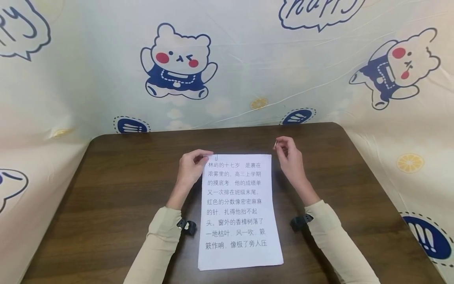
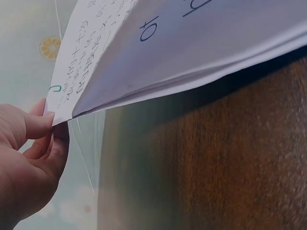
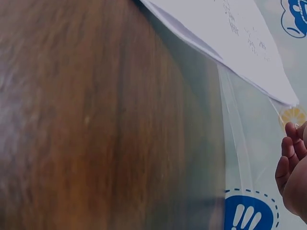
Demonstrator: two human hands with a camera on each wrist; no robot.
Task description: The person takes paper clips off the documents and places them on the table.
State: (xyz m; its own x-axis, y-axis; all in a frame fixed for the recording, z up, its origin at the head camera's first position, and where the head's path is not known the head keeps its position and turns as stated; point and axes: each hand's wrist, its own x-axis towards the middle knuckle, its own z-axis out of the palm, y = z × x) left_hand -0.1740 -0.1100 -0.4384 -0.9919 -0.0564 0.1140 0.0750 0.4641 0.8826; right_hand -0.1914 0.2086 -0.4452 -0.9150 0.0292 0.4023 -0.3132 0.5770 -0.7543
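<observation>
A stack of white sheets point(image 1: 237, 258) printed with Chinese text stands upright or tilted in front of me. My left hand point(image 1: 189, 169) pinches its upper left corner between thumb and fingers, as the left wrist view also shows. A green paper clip point(image 2: 56, 88) sits on the top edge close to that corner. Beyond the upper right corner, apart from the sheets, my right hand point(image 1: 291, 161) pinches a small, pale, thin loop that looks like a paper clip point(image 1: 275, 145). Only part of the right hand point(image 3: 293, 175) shows at the edge of the right wrist view.
A dark brown wooden table point(image 1: 117, 189) with rounded far corners lies beneath the sheets. Behind and beside it hangs a pale curtain point(image 1: 241, 71) printed with bears and orange slices. Each wrist wears a small black camera point(image 1: 189, 227) on a band.
</observation>
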